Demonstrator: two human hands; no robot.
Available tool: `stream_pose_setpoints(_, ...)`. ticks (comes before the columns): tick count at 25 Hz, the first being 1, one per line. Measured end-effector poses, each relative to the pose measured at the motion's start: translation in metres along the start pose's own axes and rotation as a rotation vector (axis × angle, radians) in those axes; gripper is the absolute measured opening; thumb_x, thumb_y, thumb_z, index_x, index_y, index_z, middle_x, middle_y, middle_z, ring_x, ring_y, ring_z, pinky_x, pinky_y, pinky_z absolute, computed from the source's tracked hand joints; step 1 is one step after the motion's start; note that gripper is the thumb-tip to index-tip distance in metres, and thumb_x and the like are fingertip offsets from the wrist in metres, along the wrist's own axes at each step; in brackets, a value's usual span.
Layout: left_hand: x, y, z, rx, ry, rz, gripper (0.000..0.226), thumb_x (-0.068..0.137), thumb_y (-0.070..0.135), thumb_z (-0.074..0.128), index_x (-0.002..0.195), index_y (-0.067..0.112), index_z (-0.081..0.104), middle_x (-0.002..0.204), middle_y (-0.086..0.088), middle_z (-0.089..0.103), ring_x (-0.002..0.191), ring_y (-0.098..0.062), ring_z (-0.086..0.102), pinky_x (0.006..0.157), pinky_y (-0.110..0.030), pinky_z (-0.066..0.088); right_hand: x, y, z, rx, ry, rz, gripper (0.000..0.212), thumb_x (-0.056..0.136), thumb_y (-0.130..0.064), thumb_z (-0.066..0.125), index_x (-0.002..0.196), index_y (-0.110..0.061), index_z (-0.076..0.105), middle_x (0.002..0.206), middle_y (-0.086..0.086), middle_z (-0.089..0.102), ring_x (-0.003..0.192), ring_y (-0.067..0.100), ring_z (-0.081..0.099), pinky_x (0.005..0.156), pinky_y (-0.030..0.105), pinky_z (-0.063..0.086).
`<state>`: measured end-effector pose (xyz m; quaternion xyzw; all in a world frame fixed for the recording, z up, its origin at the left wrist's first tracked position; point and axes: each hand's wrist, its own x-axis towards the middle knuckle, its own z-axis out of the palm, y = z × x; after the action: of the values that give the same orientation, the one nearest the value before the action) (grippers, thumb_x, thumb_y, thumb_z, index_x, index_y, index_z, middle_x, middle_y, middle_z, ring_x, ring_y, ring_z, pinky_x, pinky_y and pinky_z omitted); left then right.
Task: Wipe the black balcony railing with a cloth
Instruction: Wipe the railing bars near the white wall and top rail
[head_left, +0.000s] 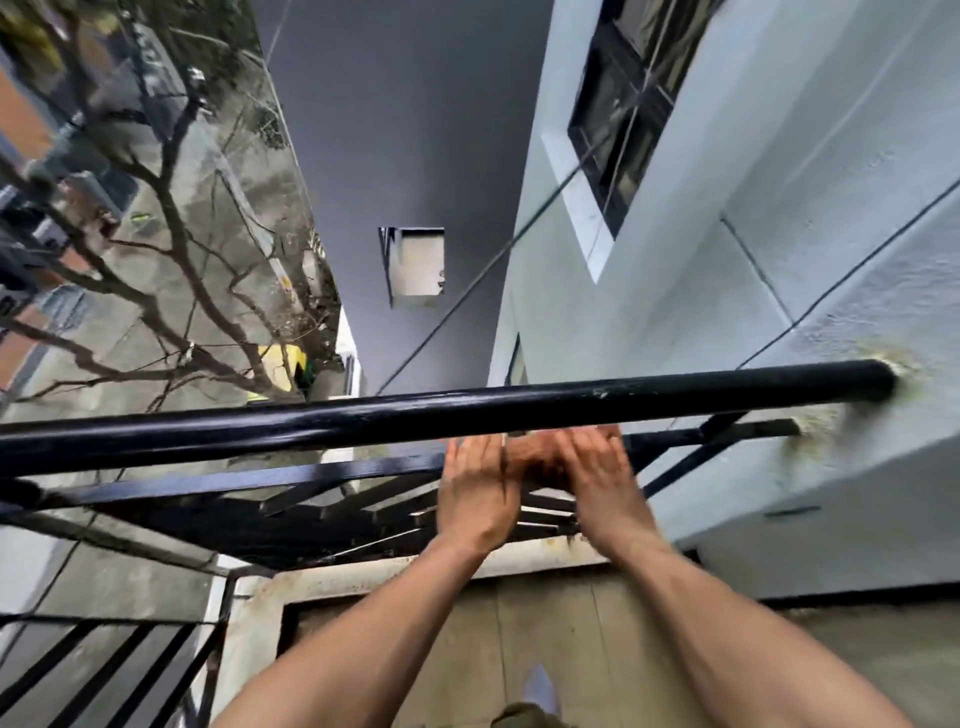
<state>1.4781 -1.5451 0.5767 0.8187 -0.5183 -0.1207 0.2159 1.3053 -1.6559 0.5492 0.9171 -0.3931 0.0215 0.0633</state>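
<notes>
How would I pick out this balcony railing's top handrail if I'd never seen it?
Start at the white wall on the right. From a yellowish patch there, the top handrail runs leftward across the whole picture, just above the left hand and right hand. Unlike the flat, thinner black bars beneath it, it is a thick, round, glossy tube.

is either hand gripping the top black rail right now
No, the left hand and the right hand are both below the top rail, close to the lower bar.

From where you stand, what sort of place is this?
Most likely an upper-floor balcony: a black railing runs into a white outer wall with a window, and a street with a bare tree lies below.
</notes>
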Motion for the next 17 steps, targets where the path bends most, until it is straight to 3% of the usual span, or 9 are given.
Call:
stream_pose_setpoints(3,0.004,0.033,0.014,0.006,-0.032,0.054,0.075,0.097,0.058,0.013,0.145,0.013,0.049,0.150,-0.005,0.050,0.143,-0.023,0.040,0.126,-0.042,0.015,0.000,0.087,-0.004,0.019,-0.169,0.228,0.070,0.092,-0.001,0.029,0.160,-0.014,0.021,0.162,0.012,0.025,0.153,0.032,0.015,0.128,0.048,0.008)
stream_pose_setpoints(6,0.009,0.066,0.027,-0.030,-0.017,0.049,0.075,0.096,0.057,0.013,0.146,0.013,0.049,0.151,-0.004,0.050,0.144,-0.020,0.039,0.126,-0.040,0.015,0.006,0.058,-0.009,0.138,-0.091,0.544,0.062,0.095,-0.008,0.022,0.157,-0.004,0.032,0.162,0.021,0.029,0.152,0.042,0.020,0.123,0.054,0.022)
stream_pose_setpoints(8,0.012,0.085,0.032,-0.089,0.012,0.059,0.063,0.101,0.053,0.017,0.138,0.018,0.054,0.141,-0.002,0.058,0.136,-0.020,0.047,0.124,-0.040,0.019,0.003,0.017,-0.006,0.241,-0.157,0.455,0.068,0.099,-0.012,0.040,0.161,-0.009,0.013,0.167,0.017,0.010,0.155,0.038,0.000,0.124,0.050,0.017)
stream_pose_setpoints(10,0.020,0.098,0.039,-0.142,0.027,0.096,0.046,0.106,0.049,0.023,0.132,0.026,0.055,0.131,0.005,0.062,0.127,-0.017,0.052,0.122,-0.038,0.022,-0.013,0.028,-0.005,0.207,-0.113,0.137,0.090,0.091,-0.014,0.057,0.162,-0.017,0.002,0.169,0.008,0.001,0.155,0.029,-0.007,0.122,0.045,0.024)
stream_pose_setpoints(12,0.027,0.114,0.048,-0.149,-0.009,0.133,0.042,0.107,0.047,0.027,0.133,0.027,0.053,0.133,0.005,0.061,0.128,-0.016,0.051,0.122,-0.035,0.020,-0.019,0.087,-0.001,0.175,-0.091,0.116,0.091,0.086,-0.012,0.062,0.161,-0.024,0.011,0.168,-0.001,0.011,0.152,0.023,0.011,0.107,0.041,0.042)
stream_pose_setpoints(14,0.029,0.128,0.059,-0.145,-0.045,0.134,0.048,0.105,0.047,0.028,0.137,0.022,0.052,0.139,0.001,0.058,0.133,-0.019,0.048,0.124,-0.035,0.017,-0.019,0.119,0.002,0.148,-0.087,0.330,0.089,0.089,-0.016,0.066,0.161,-0.024,0.014,0.168,-0.003,0.012,0.148,0.022,0.020,0.099,0.040,0.048)
stream_pose_setpoints(15,0.028,0.133,0.063,-0.153,-0.058,0.118,0.051,0.104,0.048,0.028,0.138,0.020,0.052,0.143,0.000,0.056,0.137,-0.019,0.045,0.125,-0.036,0.016,-0.017,0.109,-0.001,0.177,-0.056,0.430,0.083,0.092,-0.014,0.064,0.161,-0.018,0.018,0.168,0.002,0.014,0.146,0.026,0.024,0.101,0.042,0.048)
stream_pose_setpoints(17,0.027,0.140,0.066,-0.203,-0.057,0.090,0.051,0.103,0.047,0.028,0.139,0.022,0.054,0.145,0.001,0.055,0.138,-0.016,0.044,0.125,-0.036,0.017,-0.004,0.066,-0.013,0.396,0.114,0.528,0.059,0.094,-0.004,0.061,0.150,-0.003,0.042,0.156,0.020,0.037,0.134,0.038,0.042,0.104,0.049,0.046)
